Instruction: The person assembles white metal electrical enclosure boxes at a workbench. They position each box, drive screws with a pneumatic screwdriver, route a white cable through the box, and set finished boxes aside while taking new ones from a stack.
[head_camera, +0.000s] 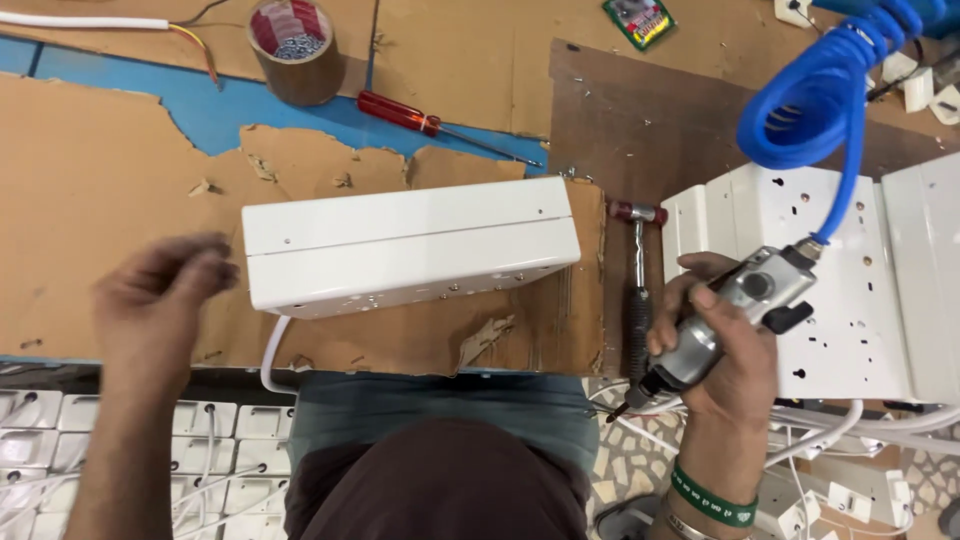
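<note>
A long white metal box (410, 245) lies on its side on the cardboard-covered bench (110, 180), a white cable running out of its lower left corner. My left hand (160, 300) hovers just left of the box, blurred, fingers loosely curled and holding nothing. My right hand (715, 345) grips a grey pneumatic screwdriver (730, 315), bit pointing down-left, off the bench's right front corner. A coiled blue air hose (825, 95) rises from the tool to the top right.
A small hammer (637, 285) lies between the box and stacked white metal panels (860, 270) at right. A red-handled screwdriver (420, 118), a tape roll holding screws (295, 48) and a green circuit board (638, 20) lie behind. White socket units (215, 450) fill the lower left.
</note>
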